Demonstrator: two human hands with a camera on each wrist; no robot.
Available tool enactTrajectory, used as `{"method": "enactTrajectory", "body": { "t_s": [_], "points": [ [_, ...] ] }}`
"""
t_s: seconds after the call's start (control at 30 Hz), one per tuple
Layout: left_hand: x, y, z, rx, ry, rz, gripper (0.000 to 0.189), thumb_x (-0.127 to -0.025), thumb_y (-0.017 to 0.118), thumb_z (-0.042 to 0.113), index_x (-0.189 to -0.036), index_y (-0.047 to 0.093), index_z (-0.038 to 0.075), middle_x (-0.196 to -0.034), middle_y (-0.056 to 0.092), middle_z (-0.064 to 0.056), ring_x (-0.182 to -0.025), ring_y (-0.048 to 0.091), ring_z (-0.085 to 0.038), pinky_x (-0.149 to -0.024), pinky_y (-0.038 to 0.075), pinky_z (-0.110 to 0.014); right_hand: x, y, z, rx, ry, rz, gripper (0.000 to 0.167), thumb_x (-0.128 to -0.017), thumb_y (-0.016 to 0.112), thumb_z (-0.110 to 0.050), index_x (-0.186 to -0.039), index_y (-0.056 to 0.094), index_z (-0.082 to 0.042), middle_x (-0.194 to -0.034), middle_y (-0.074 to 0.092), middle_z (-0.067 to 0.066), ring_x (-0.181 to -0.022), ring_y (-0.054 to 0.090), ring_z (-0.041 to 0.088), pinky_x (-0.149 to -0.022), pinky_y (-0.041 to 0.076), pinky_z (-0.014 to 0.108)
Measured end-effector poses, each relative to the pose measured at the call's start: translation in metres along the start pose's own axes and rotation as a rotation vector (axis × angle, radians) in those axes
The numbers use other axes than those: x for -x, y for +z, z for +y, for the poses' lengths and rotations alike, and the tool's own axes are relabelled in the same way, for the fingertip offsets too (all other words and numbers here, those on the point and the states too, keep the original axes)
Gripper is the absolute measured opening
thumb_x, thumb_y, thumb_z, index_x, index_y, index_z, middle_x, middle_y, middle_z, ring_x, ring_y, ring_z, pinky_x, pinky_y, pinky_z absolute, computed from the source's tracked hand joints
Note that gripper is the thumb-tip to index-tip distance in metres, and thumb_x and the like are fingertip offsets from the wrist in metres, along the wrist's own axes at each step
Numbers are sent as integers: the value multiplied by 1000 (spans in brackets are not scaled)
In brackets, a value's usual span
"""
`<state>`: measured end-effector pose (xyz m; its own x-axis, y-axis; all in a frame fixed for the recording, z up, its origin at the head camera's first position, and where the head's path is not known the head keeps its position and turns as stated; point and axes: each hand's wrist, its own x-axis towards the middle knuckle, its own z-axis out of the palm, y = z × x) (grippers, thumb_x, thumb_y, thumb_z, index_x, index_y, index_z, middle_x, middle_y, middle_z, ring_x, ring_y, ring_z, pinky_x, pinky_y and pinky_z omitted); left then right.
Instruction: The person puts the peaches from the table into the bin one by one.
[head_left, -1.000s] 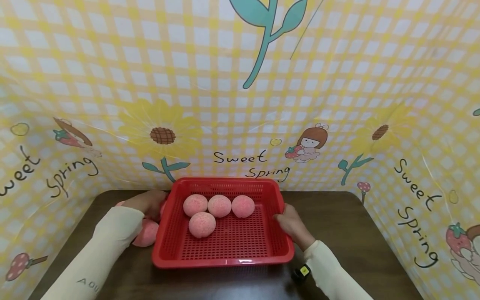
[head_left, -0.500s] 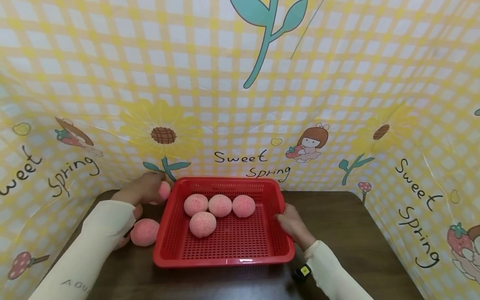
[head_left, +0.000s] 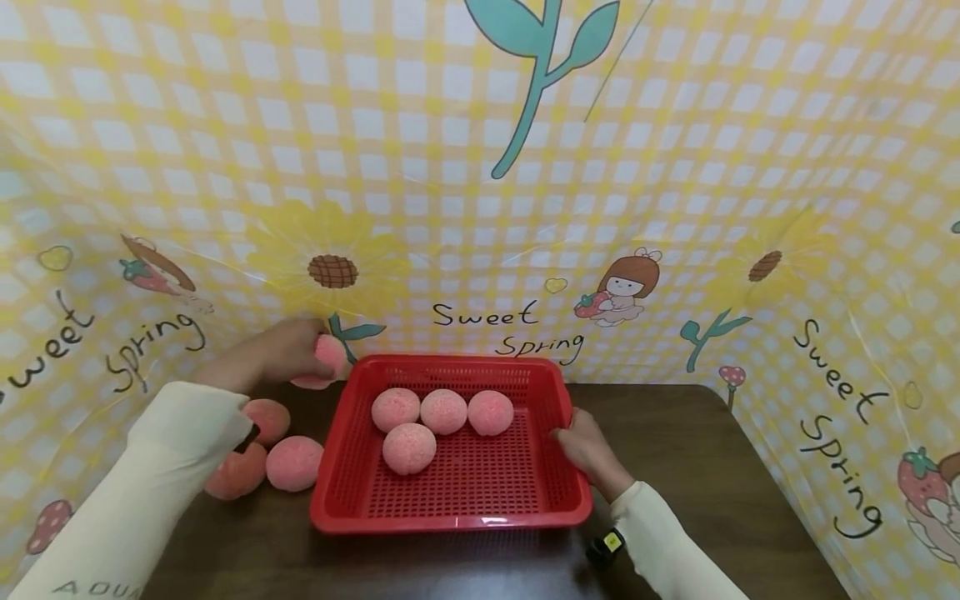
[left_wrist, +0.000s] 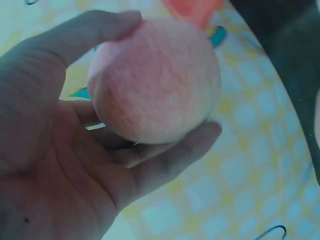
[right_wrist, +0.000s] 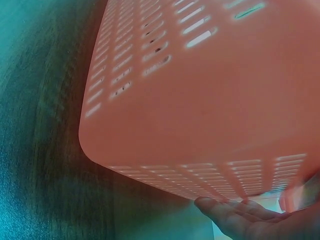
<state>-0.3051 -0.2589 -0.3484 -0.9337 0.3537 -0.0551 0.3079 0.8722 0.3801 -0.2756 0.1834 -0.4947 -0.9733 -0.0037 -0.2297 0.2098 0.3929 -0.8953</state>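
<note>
My left hand (head_left: 288, 352) holds a pink peach (head_left: 327, 360) up beyond the back left corner of the red basket (head_left: 450, 523). The left wrist view shows that peach (left_wrist: 157, 82) gripped between the thumb and the fingers. At the basket's right side, my right hand (head_left: 588, 452) grips the rim, thumb over the inner edge. The right wrist view has this hand (right_wrist: 250, 220) against the slotted basket wall (right_wrist: 190, 125). Several peaches lie inside the basket, three in a row at the back and one peach (head_left: 409, 449) in front of them.
Left of the basket on the dark wooden table (head_left: 675, 483) sit three more things: a pale pink peach (head_left: 295, 463), a redder peach (head_left: 236, 473) and another peach (head_left: 268, 420) partly behind the left sleeve. A yellow checked cloth (head_left: 465, 233) rises behind and at both sides.
My left hand has lifted a peach from low beside the basket up towards the back cloth. Loose peaches on the left are now less covered by the arm. The right hand keeps its grip.
</note>
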Motion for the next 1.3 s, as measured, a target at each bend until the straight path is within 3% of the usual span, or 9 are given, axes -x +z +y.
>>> {"method": "enactTrajectory", "body": {
  "t_s": [0.1,0.17,0.4,0.47,0.63,0.9,0.97,1.1,1.3],
  "points": [
    [-4,-4,10,10,13,-21,30,-81,78,28,-90,62,4,-74,58,-2,-71,52,-18,-65,42,-33,-1,-1,0,1,-1,6,42,-91,52,5,-133,49,10,-110,67,28,-82,75,29,-68,62,41],
    [-5,-5,17,4,25,-34,31,-83,77,32,-93,65,5,-77,60,-1,-73,53,-17,-66,42,-33,-2,-1,1,0,-1,4,42,-91,52,5,-132,50,10,-110,67,28,-82,75,29,-68,62,41],
    [-12,1,51,16,71,-62,66,-86,74,38,-131,58,-7,-118,71,-19,-107,67,-35,-88,53,-50,-2,-3,0,3,4,2,40,-91,52,5,-130,51,10,-108,67,27,-80,75,28,-68,62,41],
    [-16,8,61,34,89,-64,65,-86,74,37,-132,58,-7,-118,71,-20,-107,67,-36,-88,53,-50,-2,-4,0,7,2,6,40,-90,52,5,-130,51,9,-108,67,27,-80,75,27,-67,62,41],
    [-31,27,81,67,133,-86,53,-84,76,35,-122,62,0,-102,71,-10,-88,64,-21,-76,53,-39,-2,-4,1,-1,-3,3,40,-90,52,5,-131,51,9,-108,68,27,-80,75,28,-67,63,41],
    [-46,50,116,-27,224,-77,54,-83,78,37,-128,66,9,-120,70,-9,-111,65,-27,-95,52,-47,0,-4,2,-1,-13,13,40,-90,51,5,-129,52,9,-105,69,26,-79,76,28,-67,63,41],
    [-50,59,124,-50,234,-92,55,-83,79,33,-130,66,9,-121,68,-9,-110,64,-26,-95,52,-46,0,-4,2,-4,-8,13,39,-90,51,5,-129,53,9,-105,69,25,-79,75,28,-67,63,41],
    [-56,83,136,-8,213,-172,55,-83,82,24,-133,65,8,-125,64,-9,-110,62,-21,-96,53,-43,0,-3,1,-1,-8,14,37,-91,51,5,-127,53,9,-104,68,25,-79,75,27,-67,63,41],
    [-58,110,147,-60,172,-211,65,-79,88,31,-136,65,9,-132,67,-8,-119,63,-22,-102,52,-44,1,-2,0,-7,-21,7,38,-89,51,6,-127,53,10,-104,69,26,-79,75,28,-67,63,41]
  ]
}}
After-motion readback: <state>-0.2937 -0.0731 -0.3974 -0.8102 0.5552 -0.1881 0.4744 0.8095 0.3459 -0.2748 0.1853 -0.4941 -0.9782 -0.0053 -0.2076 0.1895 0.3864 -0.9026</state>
